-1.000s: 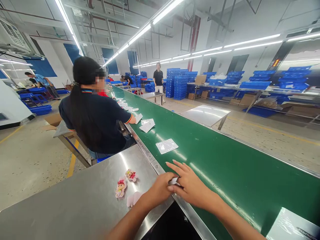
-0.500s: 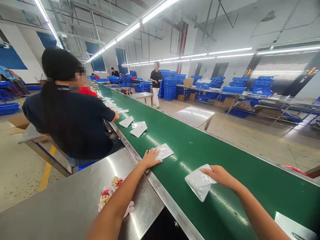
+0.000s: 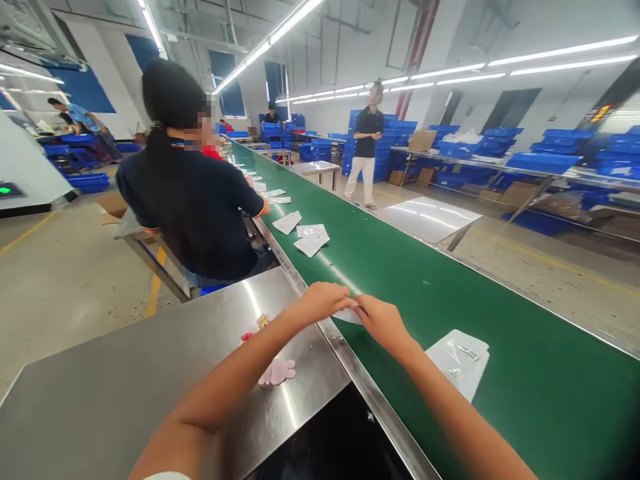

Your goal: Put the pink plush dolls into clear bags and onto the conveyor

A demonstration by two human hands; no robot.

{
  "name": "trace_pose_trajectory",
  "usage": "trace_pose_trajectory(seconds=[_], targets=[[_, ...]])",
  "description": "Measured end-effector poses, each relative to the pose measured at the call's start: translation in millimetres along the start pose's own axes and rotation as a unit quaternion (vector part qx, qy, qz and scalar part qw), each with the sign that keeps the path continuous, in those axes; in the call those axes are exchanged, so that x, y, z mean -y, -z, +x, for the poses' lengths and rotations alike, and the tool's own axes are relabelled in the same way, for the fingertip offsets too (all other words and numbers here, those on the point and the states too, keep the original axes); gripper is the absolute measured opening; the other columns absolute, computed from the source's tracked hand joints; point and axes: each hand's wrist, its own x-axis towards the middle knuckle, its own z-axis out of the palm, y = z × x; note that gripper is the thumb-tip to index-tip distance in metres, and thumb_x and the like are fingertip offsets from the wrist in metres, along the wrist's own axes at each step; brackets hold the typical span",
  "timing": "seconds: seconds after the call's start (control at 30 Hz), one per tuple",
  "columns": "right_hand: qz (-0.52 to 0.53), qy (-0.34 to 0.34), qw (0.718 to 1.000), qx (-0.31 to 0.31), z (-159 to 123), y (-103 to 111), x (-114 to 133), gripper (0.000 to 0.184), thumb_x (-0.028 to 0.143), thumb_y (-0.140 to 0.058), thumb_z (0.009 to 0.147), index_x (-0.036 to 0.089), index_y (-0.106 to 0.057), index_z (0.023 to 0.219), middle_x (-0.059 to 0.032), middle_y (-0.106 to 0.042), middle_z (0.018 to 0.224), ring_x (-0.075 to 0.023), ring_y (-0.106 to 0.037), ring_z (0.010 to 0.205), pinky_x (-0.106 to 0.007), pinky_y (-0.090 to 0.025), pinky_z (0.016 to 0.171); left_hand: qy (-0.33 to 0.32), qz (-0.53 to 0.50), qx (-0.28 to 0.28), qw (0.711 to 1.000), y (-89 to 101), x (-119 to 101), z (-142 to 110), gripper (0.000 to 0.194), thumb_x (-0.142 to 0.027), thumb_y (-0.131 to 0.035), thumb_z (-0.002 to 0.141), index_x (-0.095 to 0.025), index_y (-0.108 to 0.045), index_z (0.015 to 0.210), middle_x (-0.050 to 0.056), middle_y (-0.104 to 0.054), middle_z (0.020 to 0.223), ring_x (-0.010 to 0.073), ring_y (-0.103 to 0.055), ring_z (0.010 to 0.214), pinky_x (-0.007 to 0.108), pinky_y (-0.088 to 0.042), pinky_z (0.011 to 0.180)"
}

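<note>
Over the near side of the green conveyor belt (image 3: 400, 280), my left hand (image 3: 325, 301) and my right hand (image 3: 384, 325) meet with fingers pinched together. Both grip the edge of a flat white plastic packet (image 3: 351, 316), mostly hidden under the hands. More white packets (image 3: 461, 357) lie overlapped on the belt beyond my right forearm, partly covered by it. Farther up the belt rest a pair of overlapping packets (image 3: 313, 241) and a single packet (image 3: 287, 222). Small pink cartoon figures (image 3: 277, 372) sit on the metal table, partly behind my left forearm.
A steel side table (image 3: 150, 360) adjoins the belt's metal rail (image 3: 345, 350) on my left. A seated co-worker (image 3: 195, 173) in a dark shirt is beside the belt ahead. Across it stand a metal table (image 3: 430, 217), a standing person (image 3: 367, 143) and stacked blue bins (image 3: 560, 150).
My right hand has let go of one packet on the belt and moved left to my left hand. Both hands now pinch the other packet. The view has turned left.
</note>
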Motion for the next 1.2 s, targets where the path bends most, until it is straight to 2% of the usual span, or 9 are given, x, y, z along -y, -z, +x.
trace_pose_trajectory(seconds=[0.13, 0.3, 0.4, 0.53, 0.63, 0.73, 0.87, 0.97, 1.2], targets=[[0.301, -0.072, 0.951, -0.001, 14.0, -4.3, 35.7, 0.034, 0.048, -0.045, 0.084, 0.018, -0.059, 0.082, 0.0016, -0.057, 0.068, -0.0121, -0.05, 0.06, -0.023, -0.037, 0.053, 0.066, -0.372, 0.002, 0.926, 55.3, 11.9, -51.0, 0.066, -0.055, -0.054, 0.072, -0.02, -0.045, 0.127, 0.008, -0.065, 0.106, 0.0225, -0.06, 0.093, 0.032, -0.045, 0.078], [0.488, -0.097, 0.866, 0.036, 20.3, -40.2, 84.1, 0.035, 0.05, -0.052, 0.079, 0.016, -0.058, 0.082, 0.0018, -0.056, 0.069, -0.0118, -0.051, 0.061, -0.022, -0.038, 0.053, 0.214, -0.505, -0.052, 0.834, 30.5, 23.2, -119.3, 0.061, -0.056, -0.066, 0.062, -0.015, -0.061, 0.107, 0.006, -0.068, 0.081, 0.0208, -0.062, 0.075, 0.03, -0.047, 0.065], [0.468, -0.061, 0.878, 0.086, 12.6, -63.4, 98.4, 0.035, 0.048, -0.044, 0.085, 0.018, -0.06, 0.095, -0.0017, -0.063, 0.086, -0.0154, -0.058, 0.077, -0.026, -0.045, 0.065, 0.331, -0.53, -0.214, 0.751, 11.3, 27.2, -159.7, 0.049, -0.052, -0.061, 0.07, -0.013, -0.061, 0.101, 0.006, -0.067, 0.077, 0.0191, -0.062, 0.07, 0.028, -0.048, 0.059], [0.31, 0.076, 0.933, 0.167, -13.5, -90.2, 98.9, 0.053, 0.045, -0.057, 0.078, 0.021, -0.047, 0.124, -0.0077, -0.055, 0.121, -0.0231, -0.049, 0.113, -0.04, -0.034, 0.098, 0.355, -0.522, -0.406, 0.66, 14.3, 37.6, -213.3, 0.046, -0.041, -0.069, 0.067, -0.017, -0.059, 0.105, 0.007, -0.065, 0.101, 0.0221, -0.06, 0.092, 0.028, -0.05, 0.071], [0.211, 0.154, 0.947, 0.185, -27.7, -102.1, 96.7, 0.049, 0.036, -0.059, 0.078, 0.021, -0.047, 0.123, -0.0089, -0.055, 0.123, -0.0236, -0.044, 0.119, -0.045, -0.018, 0.106, 0.35, -0.512, -0.391, 0.681, 14.7, 44.6, -232.5, 0.043, -0.042, -0.073, 0.061, -0.015, -0.063, 0.093, 0.005, -0.068, 0.088, 0.023, -0.061, 0.088, 0.028, -0.049, 0.07], [0.229, 0.1, 0.951, 0.185, -26.3, -93.4, 89.4, 0.04, 0.033, -0.055, 0.081, 0.022, -0.048, 0.119, -0.0071, -0.063, 0.108, -0.0202, -0.057, 0.098, -0.041, -0.033, 0.097, 0.322, -0.49, -0.308, 0.749, 6.2, 40.8, -220.9, 0.041, -0.045, -0.073, 0.058, -0.014, -0.065, 0.084, 0.004, -0.068, 0.079, 0.0223, -0.061, 0.081, 0.029, -0.046, 0.07], [0.337, -0.056, 0.933, 0.114, -16.4, -45.0, 67.6, 0.04, 0.038, -0.054, 0.08, 0.021, -0.043, 0.115, -0.0021, -0.065, 0.085, -0.0158, -0.06, 0.073, -0.031, -0.047, 0.069, 0.298, -0.368, -0.184, 0.861, -3.9, 14.4, -176.8, 0.03, -0.04, -0.07, 0.062, -0.015, -0.064, 0.079, 0.001, -0.066, 0.076, 0.0186, -0.058, 0.075, 0.026, -0.043, 0.068], [0.418, -0.086, 0.902, 0.064, -17.9, 2.8, 57.4, 0.029, 0.042, -0.048, 0.084, 0.02, -0.047, 0.103, -0.0013, -0.062, 0.081, -0.0129, -0.058, 0.068, -0.026, -0.048, 0.062, 0.256, -0.27, -0.111, 0.921, -8.5, -11.7, -146.7, 0.022, -0.036, -0.067, 0.066, -0.017, -0.062, 0.076, -0.001, -0.063, 0.074, 0.0161, -0.055, 0.072, 0.025, -0.039, 0.065], [0.234, -0.086, 0.967, 0.048, -33.6, 54.9, 73.0, 0.028, 0.049, -0.051, 0.081, 0.022, -0.058, 0.079, 0.0049, -0.054, 0.058, -0.0082, -0.043, 0.049, -0.02, -0.033, 0.046, 0.184, -0.216, -0.045, 0.958, -29.2, -45.4, -119.2, 0.016, -0.033, -0.063, 0.069, -0.02, -0.058, 0.076, -0.004, -0.058, 0.074, 0.0135, -0.05, 0.069, 0.023, -0.034, 0.061]])
